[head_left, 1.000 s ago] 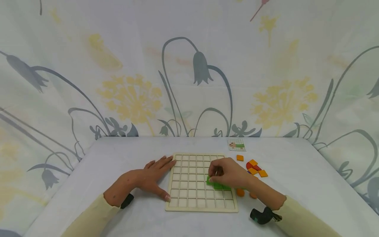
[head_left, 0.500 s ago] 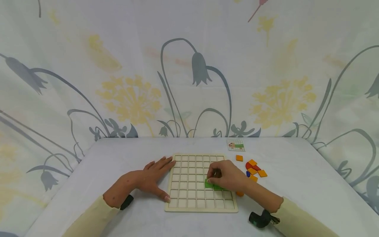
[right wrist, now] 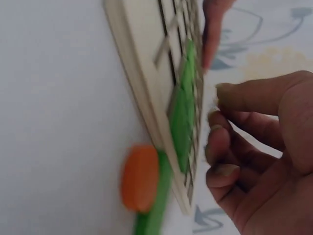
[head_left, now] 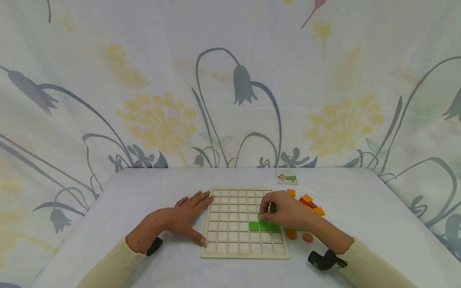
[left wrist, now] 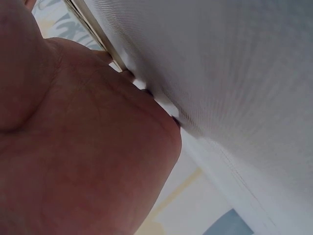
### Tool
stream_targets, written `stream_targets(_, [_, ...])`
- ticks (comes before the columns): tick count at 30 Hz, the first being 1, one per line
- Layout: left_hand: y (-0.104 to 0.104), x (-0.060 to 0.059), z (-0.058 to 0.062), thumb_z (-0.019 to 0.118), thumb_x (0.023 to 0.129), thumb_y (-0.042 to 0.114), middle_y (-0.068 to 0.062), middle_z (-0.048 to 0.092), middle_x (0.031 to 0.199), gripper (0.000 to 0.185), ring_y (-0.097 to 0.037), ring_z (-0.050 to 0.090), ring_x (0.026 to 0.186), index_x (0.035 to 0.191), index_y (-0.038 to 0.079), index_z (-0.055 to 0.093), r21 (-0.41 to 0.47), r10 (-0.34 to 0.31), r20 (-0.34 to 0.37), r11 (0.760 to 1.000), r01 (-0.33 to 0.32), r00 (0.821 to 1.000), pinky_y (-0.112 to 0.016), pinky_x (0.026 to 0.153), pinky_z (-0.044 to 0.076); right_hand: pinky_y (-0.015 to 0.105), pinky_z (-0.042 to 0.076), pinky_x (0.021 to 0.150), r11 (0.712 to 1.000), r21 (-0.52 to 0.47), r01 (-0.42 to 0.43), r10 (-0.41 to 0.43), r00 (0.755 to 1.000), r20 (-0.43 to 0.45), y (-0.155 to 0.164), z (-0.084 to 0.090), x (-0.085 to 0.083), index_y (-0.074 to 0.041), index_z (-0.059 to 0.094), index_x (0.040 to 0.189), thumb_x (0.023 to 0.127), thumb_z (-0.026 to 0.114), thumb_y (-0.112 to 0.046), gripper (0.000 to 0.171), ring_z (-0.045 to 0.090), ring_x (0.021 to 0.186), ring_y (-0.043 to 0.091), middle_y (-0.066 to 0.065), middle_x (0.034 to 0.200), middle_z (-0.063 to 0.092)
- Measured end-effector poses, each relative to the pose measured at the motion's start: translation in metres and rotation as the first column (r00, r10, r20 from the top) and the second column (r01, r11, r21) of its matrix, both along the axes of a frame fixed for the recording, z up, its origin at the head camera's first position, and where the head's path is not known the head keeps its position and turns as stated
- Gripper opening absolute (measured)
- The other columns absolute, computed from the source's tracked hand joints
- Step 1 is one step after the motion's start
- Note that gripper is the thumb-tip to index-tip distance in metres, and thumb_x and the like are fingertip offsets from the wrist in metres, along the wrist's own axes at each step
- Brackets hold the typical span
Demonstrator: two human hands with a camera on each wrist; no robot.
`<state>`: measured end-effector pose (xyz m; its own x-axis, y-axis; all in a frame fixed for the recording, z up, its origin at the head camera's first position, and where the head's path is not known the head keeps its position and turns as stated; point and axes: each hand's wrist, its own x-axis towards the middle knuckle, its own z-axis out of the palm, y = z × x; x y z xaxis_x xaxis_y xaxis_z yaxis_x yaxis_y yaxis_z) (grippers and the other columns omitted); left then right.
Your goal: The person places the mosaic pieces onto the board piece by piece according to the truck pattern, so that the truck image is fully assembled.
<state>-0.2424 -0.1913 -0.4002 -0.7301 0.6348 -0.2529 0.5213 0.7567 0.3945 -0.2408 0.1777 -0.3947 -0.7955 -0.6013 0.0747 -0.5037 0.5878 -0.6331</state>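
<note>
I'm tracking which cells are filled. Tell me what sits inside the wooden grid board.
Three green tiles lie side by side in one row of the grid board. The right hand hovers over cells just above them, so those are hidden. The other visible cells hold nothing.

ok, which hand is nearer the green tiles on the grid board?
Right. The right hand hovers directly above the green tiles, fingers curled and empty. The left hand lies flat at the grid board's left edge, several cells away.

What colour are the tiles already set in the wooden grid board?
Green tiles, clearest in the head view.
</note>
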Motion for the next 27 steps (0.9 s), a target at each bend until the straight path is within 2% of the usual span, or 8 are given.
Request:
stream_targets(5, [0.0,0.0,0.0,0.085,0.082,0.064,-0.011,0.003,0.179,0.127,-0.036,0.0,0.165,0.172,0.013,0.012,0.001,-0.007,0.0,1.0,0.007,1.0,-0.062,0.128,0.007,0.027,0.052,0.067,0.995,0.085,-0.048,0.048,0.999,-0.006,0.025,0.016,-0.008,-0.021,0.068,0.082,0.092,0.082,-0.012,0.02,0.059,0.073,0.011,-0.011,0.079,0.063])
stream_targets(9, [0.0,0.001,0.001,0.085,0.082,0.063,-0.011,0.003,0.179,0.126,-0.036,0.0,0.165,0.172,0.012,0.012,0.001,-0.011,0.005,1.0,0.011,1.0,-0.062,0.128,0.006,0.026,0.05,0.064,0.979,0.188,-0.073,0.066,0.997,0.048,0.039,0.027,-0.01,-0.019,0.067,0.084,0.088,0.085,-0.013,0.02,0.057,0.072,0.01,-0.009,0.079,0.061])
stream_targets(14, [0.0,0.001,0.0,0.085,0.082,0.063,-0.011,0.003,0.179,0.127,-0.036,0.0,0.165,0.172,0.013,0.012,0.004,-0.003,0.006,1.0,0.003,1.0,-0.062,0.129,0.007,0.027,0.048,0.062,0.958,0.274,-0.081,0.052,0.993,0.11,0.044,0.027,-0.01,-0.016,0.067,0.085,0.083,0.089,-0.012,0.023,0.055,0.071,0.01,-0.007,0.078,0.06])
stream_targets(19, [0.0,0.0,0.0,0.086,0.082,0.063,-0.011,0.003,0.179,0.127,-0.036,0.0,0.165,0.172,0.012,0.012,0.006,0.004,0.005,1.0,-0.004,1.0,-0.062,0.128,0.007,0.027,0.047,0.063,0.949,0.304,-0.085,0.047,0.991,0.129,0.042,0.023,-0.009,-0.018,0.067,0.082,0.081,0.089,-0.01,0.023,0.055,0.07,0.01,-0.008,0.075,0.06])
stream_targets(27, [0.0,0.001,0.001,0.085,0.083,0.063,-0.011,0.002,0.179,0.126,-0.036,-0.001,0.165,0.172,0.012,0.012,0.009,-0.005,0.005,1.0,0.005,1.0,-0.062,0.128,0.007,0.027,0.048,0.065,0.941,0.331,-0.065,0.056,0.998,0.036,0.042,0.022,-0.011,-0.018,0.068,0.081,0.079,0.082,-0.006,0.019,0.053,0.071,0.009,-0.008,0.077,0.061])
